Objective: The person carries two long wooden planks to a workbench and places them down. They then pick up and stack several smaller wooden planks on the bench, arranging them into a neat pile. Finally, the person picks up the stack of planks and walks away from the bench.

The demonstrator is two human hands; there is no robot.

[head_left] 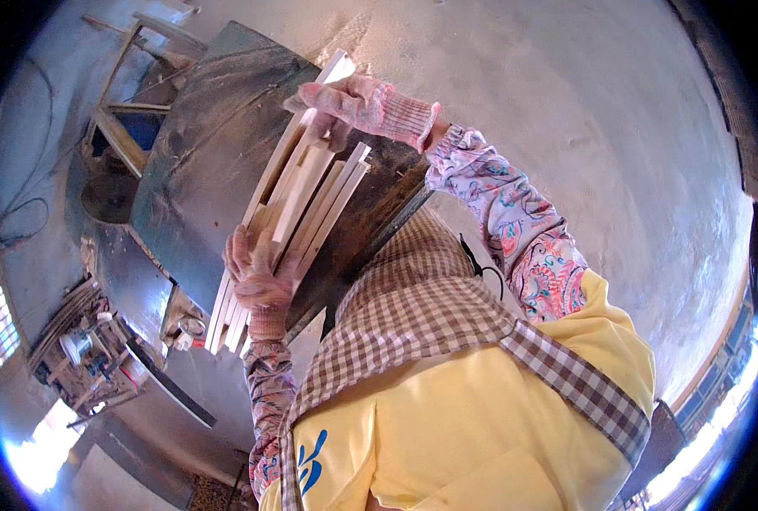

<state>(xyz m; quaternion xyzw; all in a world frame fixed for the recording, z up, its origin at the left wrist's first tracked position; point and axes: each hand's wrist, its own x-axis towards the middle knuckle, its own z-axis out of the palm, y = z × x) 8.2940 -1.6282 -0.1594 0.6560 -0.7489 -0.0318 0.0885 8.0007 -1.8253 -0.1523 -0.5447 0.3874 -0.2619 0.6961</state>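
A loose bundle of long pale wooden strips lies slanted over a dark worktable, its strips side by side with uneven ends. My left hand, in a pinkish knit glove, wraps its fingers over the strips near their lower left ends. At the upper end, my gloved right hand closes around the outermost strips, thumb on the far side and fingers partly hidden behind the wood. A few shorter strips on the right side of the bundle stand apart from the right hand's grip.
A wooden frame stands beyond the table's left side. Machinery with coiled material sits at lower left, near a dark curved bar. The table's rusty near edge meets my checked apron. Concrete floor stretches to the right.
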